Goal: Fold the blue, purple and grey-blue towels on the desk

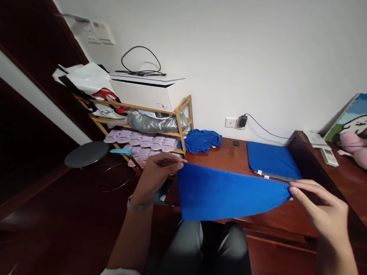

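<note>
A blue cloth (226, 195) with a stitched edge hangs stretched between my hands, above the front of a reddish-brown wooden table (222, 159). My left hand (162, 169) pinches its upper left corner between thumb and fingers. At the opposite corner, my right hand (321, 206) grips the edge in the same way. The cloth's lower edge slants up toward the right. Behind it on the table, a crumpled pile of blue cloth (202, 141) lies to the left. Flat blue cloths with white tags, apparently stacked (271, 159), lie to the right.
A wooden rack (181, 116) at the left holds lilac slippers (145, 141), a grey plastic-wrapped bundle (156, 122) and a white box (142, 93). A round dark stool (86, 153) stands beside it. On the right are a remote control (329, 156) and a pink plush toy (363, 154).
</note>
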{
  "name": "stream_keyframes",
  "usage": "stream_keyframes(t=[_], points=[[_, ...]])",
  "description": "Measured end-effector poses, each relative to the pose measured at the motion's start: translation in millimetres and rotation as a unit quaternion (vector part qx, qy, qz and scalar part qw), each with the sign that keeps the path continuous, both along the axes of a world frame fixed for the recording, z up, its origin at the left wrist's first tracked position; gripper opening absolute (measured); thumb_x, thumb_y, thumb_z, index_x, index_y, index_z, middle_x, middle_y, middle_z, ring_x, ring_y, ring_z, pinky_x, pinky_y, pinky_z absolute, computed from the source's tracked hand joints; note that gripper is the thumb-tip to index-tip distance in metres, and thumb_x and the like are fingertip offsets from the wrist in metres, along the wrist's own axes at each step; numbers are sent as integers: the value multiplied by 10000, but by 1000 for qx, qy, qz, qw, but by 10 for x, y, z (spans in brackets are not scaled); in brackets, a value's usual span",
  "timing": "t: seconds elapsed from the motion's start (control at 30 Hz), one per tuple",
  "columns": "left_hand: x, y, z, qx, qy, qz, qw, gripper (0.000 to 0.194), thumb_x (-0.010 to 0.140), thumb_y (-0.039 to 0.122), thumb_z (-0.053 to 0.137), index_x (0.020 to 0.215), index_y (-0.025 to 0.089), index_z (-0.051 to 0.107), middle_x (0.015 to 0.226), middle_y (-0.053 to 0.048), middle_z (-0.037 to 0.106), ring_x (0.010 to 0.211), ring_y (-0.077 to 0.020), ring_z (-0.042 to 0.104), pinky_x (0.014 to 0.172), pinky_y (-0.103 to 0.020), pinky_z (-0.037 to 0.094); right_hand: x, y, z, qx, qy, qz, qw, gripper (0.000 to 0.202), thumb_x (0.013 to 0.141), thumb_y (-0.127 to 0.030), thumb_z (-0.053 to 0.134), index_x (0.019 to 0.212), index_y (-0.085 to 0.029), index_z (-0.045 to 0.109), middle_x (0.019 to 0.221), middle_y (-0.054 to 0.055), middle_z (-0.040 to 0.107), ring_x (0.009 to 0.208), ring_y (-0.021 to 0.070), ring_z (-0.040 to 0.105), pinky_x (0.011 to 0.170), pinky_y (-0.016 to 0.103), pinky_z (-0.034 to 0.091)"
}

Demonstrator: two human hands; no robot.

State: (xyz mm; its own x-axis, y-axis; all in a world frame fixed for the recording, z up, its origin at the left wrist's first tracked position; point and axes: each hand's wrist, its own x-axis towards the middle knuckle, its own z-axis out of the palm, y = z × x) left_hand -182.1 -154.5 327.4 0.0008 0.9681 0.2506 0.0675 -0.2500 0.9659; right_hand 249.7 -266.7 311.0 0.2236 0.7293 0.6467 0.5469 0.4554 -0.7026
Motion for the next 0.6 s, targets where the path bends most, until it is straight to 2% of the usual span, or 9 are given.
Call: stream_keyframes(t=[0.1,0.2,0.27,0.33,0.37,0.43,0.53,0.6], points=[[149,690,-338,-18,34,-28,999,337,695,466,901,891,206,815,867,-72,817,774,-240,765,695,-342,637,73,703,-373,-91,27,18,995,228,858,-471,820,938,-257,829,979,75,798,862,247,742,738,365,627],[396,1471,-881,-31,60,-41,997,290,715,401,864,891,182,793,926,-97,821,909,-257,770,858,-380,630,96,1636,-965,-193,51,39,979,424,831,-582,775,987,-190,819,954,104,811,782,236,734,699,361,615],[594,1865,-1260,-55,114,7,992,192,753,316,818,846,157,764,894,-121,811,906,-265,764,890,-416,621,33,2187,-1365,-232,37,3,972,446,822,-599,729,927,-171,803,895,106,805,788,241,730,782,399,614],[784,2065,-1587,-59,156,56,984,118,791,237,773,862,144,753,978,-159,804,997,-280,751,989,-459,582,-104,2529,-1702,-247,24,-43,968,420,847,-558,675,923,-160,785,934,123,799,884,261,730,915,457,589],[866,2083,-1728,-53,168,72,982,100,815,208,746,891,143,754,1054,-174,796,1070,-284,734,1053,-470,547,-196,2592,-1844,-245,17,-63,967,405,869,-524,644,956,-152,779,993,141,794,961,275,723,985,483,561],[989,1965,-1985,-15,189,86,978,129,887,184,671,977,153,758,1189,-178,763,1193,-274,687,1140,-463,482,-421,2489,-2096,-225,-10,-81,971,399,923,-450,568,1069,-136,766,1159,185,760,1138,303,678,1096,513,493],[1037,1540,-2379,95,278,53,954,255,1005,231,534,1143,191,745,1316,-142,715,1297,-252,630,1174,-440,455,-832,1895,-2455,-213,-90,-73,970,430,1005,-405,445,1201,-172,748,1337,195,686,1295,337,591,1161,533,430],[984,1252,-2647,135,357,2,924,322,1037,280,502,1268,215,716,1457,-123,645,1410,-262,551,1219,-453,410,-1112,1413,-2680,-250,-129,-68,957,477,1034,-451,409,1316,-220,718,1411,173,655,1337,363,562,1166,556,414]])
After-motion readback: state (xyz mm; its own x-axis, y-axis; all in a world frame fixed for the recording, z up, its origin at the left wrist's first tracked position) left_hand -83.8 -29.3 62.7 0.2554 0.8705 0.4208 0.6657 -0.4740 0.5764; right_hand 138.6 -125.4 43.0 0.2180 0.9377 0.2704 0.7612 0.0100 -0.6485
